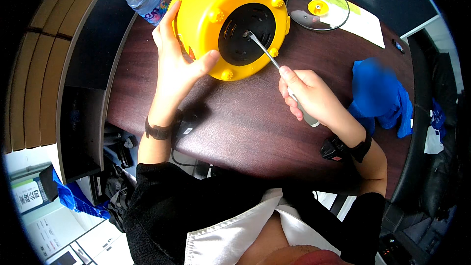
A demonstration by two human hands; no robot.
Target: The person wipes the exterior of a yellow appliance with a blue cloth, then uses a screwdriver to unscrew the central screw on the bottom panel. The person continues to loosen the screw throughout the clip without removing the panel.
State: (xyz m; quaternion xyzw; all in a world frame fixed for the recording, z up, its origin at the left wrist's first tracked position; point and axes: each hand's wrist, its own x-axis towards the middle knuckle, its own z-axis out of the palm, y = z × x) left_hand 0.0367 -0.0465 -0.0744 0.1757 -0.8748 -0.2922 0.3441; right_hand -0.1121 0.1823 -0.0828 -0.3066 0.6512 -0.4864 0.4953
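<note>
A yellow electric pot (198, 0) lies on its side on the dark wooden table, with its underside turned toward me. Set into that underside is a round black vented plate (235, 44), ringed by small yellow feet. My left hand (176, 51) grips the pot's left side, thumb on the lower rim and fingers along the wall. In my right hand (314, 93) is a screwdriver (267, 53) with a grey handle and a metal shaft. Its tip touches the middle of the black plate, at a small round spot. What lies inside the pot is hidden.
A water bottle (143, 1) with a blue cap stands left of the pot. Behind on the right, a glass lid (299, 7) with a yellow knob rests on a white and green sheet (365, 24). A blue cloth (378, 93) lies at the table's right side.
</note>
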